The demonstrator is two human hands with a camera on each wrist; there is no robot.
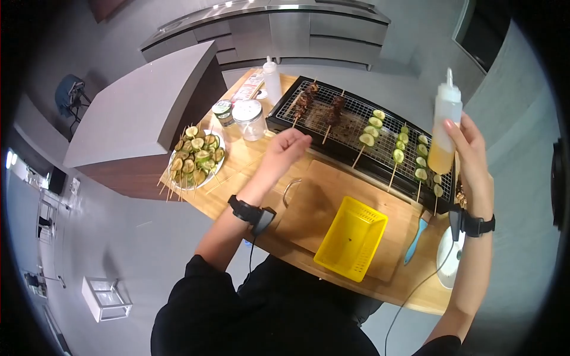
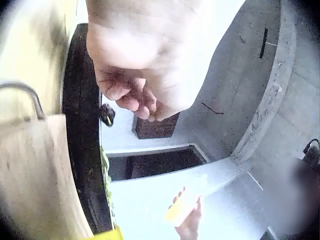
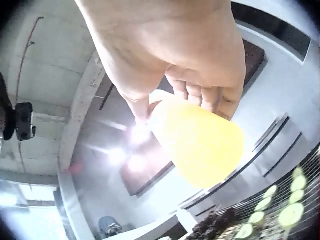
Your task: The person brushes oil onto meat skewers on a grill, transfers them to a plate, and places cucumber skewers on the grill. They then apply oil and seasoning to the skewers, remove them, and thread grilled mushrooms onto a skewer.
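Translucent bottle (image 1: pixel 440 155) gripped by the right hand (image 1: pixel 472 149), fingertips partly hidden behind it, left hand (image 1: pixel 285 152) curled inward.

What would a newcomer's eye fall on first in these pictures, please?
Probably the bright yellow basket on the wooden cutting board. Next, the squeeze bottle of amber liquid, raised nozzle-up in the right hand, and the green vegetable skewers on the right half of the grill.

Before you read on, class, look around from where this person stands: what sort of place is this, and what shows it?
Probably a teaching or studio kitchen, indoors: a long steel counter with drawers lines the wall, and a tabletop grill holds skewers.
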